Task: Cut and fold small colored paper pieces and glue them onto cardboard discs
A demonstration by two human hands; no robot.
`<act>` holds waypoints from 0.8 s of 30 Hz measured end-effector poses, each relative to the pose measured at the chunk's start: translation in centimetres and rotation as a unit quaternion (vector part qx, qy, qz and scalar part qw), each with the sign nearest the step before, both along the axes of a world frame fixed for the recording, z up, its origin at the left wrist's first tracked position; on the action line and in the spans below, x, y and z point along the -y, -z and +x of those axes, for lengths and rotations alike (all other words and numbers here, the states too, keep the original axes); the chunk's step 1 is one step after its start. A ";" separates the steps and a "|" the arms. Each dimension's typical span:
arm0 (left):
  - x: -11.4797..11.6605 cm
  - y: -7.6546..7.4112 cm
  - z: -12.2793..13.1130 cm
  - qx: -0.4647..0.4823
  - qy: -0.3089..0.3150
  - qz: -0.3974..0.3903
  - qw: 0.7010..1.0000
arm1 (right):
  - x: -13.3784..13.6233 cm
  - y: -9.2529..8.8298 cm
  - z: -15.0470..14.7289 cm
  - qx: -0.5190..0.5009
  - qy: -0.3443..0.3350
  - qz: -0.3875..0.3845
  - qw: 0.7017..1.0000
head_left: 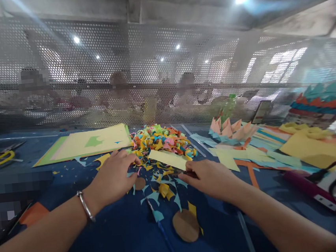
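Observation:
My left hand point(116, 176) hovers low over the blue table with its fingers curved and apart; nothing shows between them. A small brown paper disc point(140, 183) and loose paper scraps lie by its fingertips. Closed around the dark red handle of what look like scissors point(192, 174), my right hand point(205, 176) points inward, the tool mostly hidden. A pale yellow paper strip point(168, 159) reaches its knuckles; I cannot tell whether the fingers pinch it. Beyond both hands rises a heap of colourful paper cuttings point(160, 140).
Stacked paper sheets point(98, 142) lie back left, near yellow-handled scissors point(0, 159). A larger brown disc point(186, 225) and a blue pen-like tool point(165, 237) are in front. At right are a peach paper crown point(230, 128) and a purple power strip point(311, 189). A perforated screen point(156, 63) stands behind.

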State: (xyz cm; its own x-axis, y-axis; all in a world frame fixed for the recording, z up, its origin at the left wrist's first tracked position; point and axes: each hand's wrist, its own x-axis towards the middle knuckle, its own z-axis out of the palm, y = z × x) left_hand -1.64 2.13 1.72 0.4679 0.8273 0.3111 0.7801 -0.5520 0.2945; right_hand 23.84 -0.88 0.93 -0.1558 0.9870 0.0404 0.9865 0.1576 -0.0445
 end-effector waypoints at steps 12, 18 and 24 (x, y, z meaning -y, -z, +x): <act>1.6 -0.8 3.7 0.011 0.114 -0.126 0.985 | 0.4 -0.1 0.4 0.009 -0.026 0.028 0.999; 1.4 -1.2 4.9 -0.026 0.148 -0.117 0.982 | 0.4 -0.2 0.6 -0.006 -0.036 0.037 0.999; 0.4 -1.1 4.9 0.026 0.144 -0.159 0.976 | 0.4 -0.2 0.4 -0.012 -0.031 0.035 0.999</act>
